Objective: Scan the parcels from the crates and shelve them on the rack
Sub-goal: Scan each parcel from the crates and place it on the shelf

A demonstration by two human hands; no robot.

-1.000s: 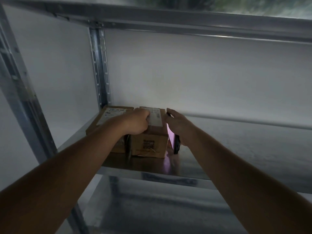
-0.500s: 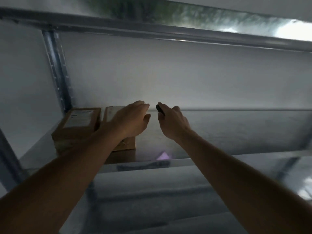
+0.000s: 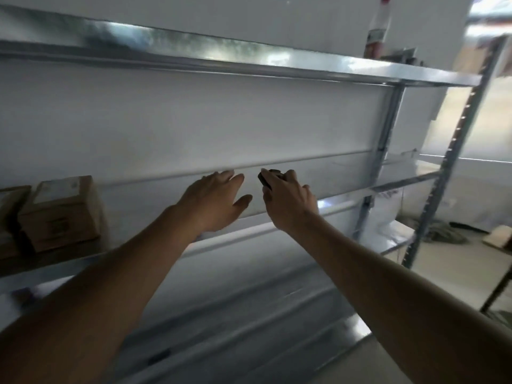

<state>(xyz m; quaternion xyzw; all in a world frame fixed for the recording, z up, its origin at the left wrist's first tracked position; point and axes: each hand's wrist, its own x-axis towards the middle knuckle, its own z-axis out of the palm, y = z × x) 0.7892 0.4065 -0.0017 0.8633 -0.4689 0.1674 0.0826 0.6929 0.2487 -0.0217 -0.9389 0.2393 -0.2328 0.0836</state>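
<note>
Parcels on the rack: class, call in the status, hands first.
Left hand open, empty. Right hand grips scanner. Two parcels shelved far left. Nothing in the way.

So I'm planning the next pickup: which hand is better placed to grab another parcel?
Left. The left hand is open and holds nothing, while the right hand already grips the dark scanner, so it should probably keep scanning.
</note>
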